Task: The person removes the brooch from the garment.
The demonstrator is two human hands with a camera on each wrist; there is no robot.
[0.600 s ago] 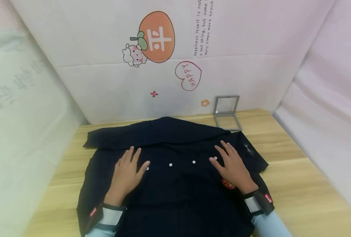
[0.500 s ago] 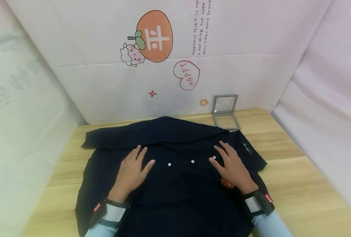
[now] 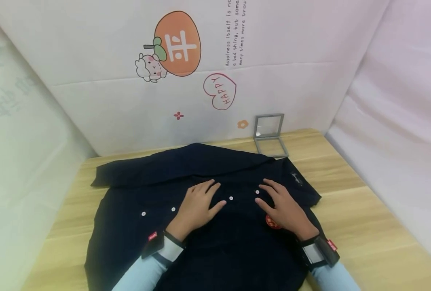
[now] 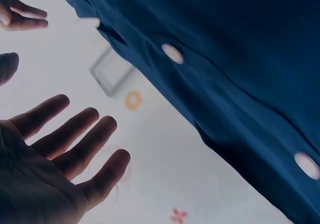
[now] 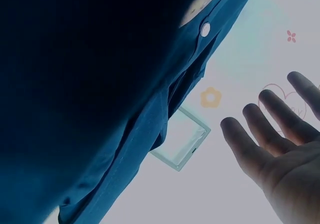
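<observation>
A dark navy shirt (image 3: pixel 219 250) lies spread out, its white buttons in a row across it, a round red patch (image 3: pixel 272 221) near the right wrist. Over its middle hovers my left hand (image 3: pixel 199 205), fingers loosely extended and holding nothing. To the right, my right hand (image 3: pixel 282 208) is held over the shirt near a button (image 3: pixel 257 192), fingers spread and slightly bent. In the left wrist view, a gap shows between the left fingers (image 4: pixel 82 139) and the cloth. The right wrist view likewise shows the right fingers (image 5: pixel 260 129) apart from the shirt (image 5: pixel 135 119).
The shirt rests on a wood-grain table (image 3: pixel 350 218). Behind its right end, an open grey clear-paned case (image 3: pixel 270 135) stands against the printed white back curtain (image 3: pixel 128 117). White cloth hangs along both sides.
My left hand has moved right across the shirt, toward the right hand, uncovering buttons on the left. The right hand stays nearly in place over the shirt. The head view has shifted slightly.
</observation>
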